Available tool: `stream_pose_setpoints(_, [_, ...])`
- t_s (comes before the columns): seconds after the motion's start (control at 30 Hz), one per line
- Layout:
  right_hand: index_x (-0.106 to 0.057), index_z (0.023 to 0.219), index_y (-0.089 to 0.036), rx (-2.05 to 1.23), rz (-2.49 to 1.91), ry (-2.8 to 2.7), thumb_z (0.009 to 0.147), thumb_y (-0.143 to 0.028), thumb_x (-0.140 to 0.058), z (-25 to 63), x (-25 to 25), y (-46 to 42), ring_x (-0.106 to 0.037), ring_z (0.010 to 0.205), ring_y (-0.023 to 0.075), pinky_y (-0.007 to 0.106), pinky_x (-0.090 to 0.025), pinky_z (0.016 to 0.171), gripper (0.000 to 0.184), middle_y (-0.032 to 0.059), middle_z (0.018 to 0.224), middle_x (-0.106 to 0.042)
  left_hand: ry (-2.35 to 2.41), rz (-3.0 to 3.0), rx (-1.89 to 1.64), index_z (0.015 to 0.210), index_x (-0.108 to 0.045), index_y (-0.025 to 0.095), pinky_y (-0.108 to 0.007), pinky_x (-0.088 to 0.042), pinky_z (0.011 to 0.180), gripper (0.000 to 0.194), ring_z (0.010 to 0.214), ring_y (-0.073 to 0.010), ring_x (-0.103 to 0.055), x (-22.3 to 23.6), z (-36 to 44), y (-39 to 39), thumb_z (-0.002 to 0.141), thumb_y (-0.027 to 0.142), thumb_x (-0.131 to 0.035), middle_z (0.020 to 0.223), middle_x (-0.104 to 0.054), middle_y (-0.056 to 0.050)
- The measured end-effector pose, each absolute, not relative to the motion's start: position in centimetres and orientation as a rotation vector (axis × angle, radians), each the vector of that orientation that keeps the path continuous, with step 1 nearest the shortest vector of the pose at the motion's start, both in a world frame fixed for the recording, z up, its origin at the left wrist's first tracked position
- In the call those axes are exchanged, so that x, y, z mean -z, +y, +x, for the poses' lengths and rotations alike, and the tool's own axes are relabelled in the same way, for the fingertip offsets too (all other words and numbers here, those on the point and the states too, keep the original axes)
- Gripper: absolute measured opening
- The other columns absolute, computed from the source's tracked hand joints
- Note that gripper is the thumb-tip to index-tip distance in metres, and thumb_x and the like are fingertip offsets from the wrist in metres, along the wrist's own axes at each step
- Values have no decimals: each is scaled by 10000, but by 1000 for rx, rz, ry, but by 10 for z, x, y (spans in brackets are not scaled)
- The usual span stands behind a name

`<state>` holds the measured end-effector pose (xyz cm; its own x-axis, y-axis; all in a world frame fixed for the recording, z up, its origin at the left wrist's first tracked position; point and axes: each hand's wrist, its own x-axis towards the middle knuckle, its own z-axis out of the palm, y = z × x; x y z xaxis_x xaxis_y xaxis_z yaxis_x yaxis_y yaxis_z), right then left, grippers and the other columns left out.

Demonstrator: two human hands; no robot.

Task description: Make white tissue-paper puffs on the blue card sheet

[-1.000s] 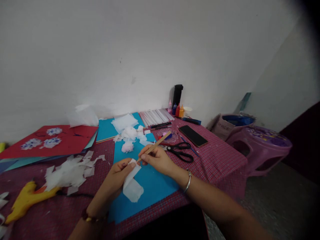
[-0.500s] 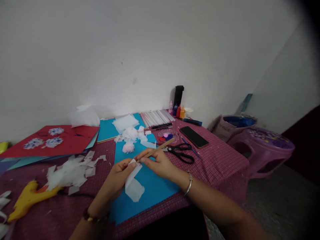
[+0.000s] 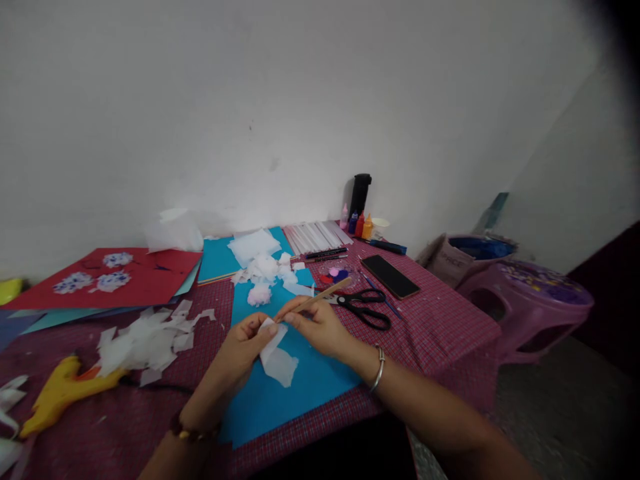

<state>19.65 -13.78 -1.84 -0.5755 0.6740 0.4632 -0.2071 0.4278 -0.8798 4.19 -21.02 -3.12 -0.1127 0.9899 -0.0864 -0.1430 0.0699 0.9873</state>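
Observation:
My left hand (image 3: 250, 339) pinches a strip of thin white tissue paper (image 3: 280, 365), whose loose end hangs down over a blue sheet (image 3: 295, 413). Close beside it, my right hand (image 3: 315, 327) grips a flat wooden stick (image 3: 325, 293) that slants up to the right. The fingertips of both hands meet at the top of the paper, so the stick's lower end is hidden. Just beyond the hands lies a pale pink crumpled paper ball (image 3: 259, 295). Black-handled scissors (image 3: 363, 308) rest by my right hand.
A yellow glue gun (image 3: 60, 397) and a heap of white paper scraps (image 3: 147, 343) lie left. Red card with paper flowers (image 3: 145, 267) is behind them. A phone (image 3: 390, 276), paint bottles (image 3: 360, 225) and white strips (image 3: 317, 237) are toward the right and back. A pink stool (image 3: 530, 307) stands beyond the table.
The hanging end of the tissue paper has shifted slightly up and to the right. Both hands keep their grip, and the whole view has moved a little.

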Motion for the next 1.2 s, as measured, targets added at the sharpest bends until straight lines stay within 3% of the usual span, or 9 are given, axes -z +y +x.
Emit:
stream_pose_setpoints(0.2, [-642, 795, -171, -1474, -391, -1630, 796, -358, -592, 194, 20, -134, -607, 707, 136, 267, -470, 665, 193, 25, 748, -653, 1410, 1085, -1403, 863, -576, 174, -215, -410, 494, 293, 531, -109, -519, 30, 40, -208, 663, 349, -702, 678, -583, 27])
stream_pose_setpoints(0.33, [-620, 822, -170, -1549, -431, -1558, 781, -400, -606, 194, 23, -132, -619, 695, 135, 259, -476, 635, 234, 25, 743, -654, 1775, 1290, -1644, 732, -539, 197, -180, -346, 482, 170, 504, -76, -433, 25, 44, -213, 689, 283, -679, 593, -488, 68])
stream_pose_setpoints(0.5, [-615, 821, -165, -1491, -429, -1617, 800, -356, -586, 193, 25, -134, -608, 694, 131, 261, -477, 656, 194, 19, 731, -642, 1505, 1294, -1313, 618, -550, 176, -191, -308, 392, 193, 380, -61, -401, 22, 50, -215, 747, 308, -604, 499, -483, 66])
stream_pose_setpoints(0.8, [-644, 818, -162, -1220, -463, -1867, 809, -169, -520, 195, 23, -139, -581, 721, 136, 254, -455, 682, 124, 20, 759, -624, 1249, 993, -1311, 648, -609, 143, -245, -448, 408, 215, 382, -92, -486, 26, 47, -210, 685, 352, -645, 558, -618, 2])
stream_pose_setpoints(1.2, [-650, 822, -175, -1181, -490, -1902, 807, -165, -516, 194, 25, -139, -577, 724, 132, 252, -456, 682, 135, 20, 769, -629, 1360, 1064, -1323, 586, -590, 155, -208, -416, 421, 147, 384, -74, -477, 35, 43, -205, 694, 254, -607, 538, -609, 25])
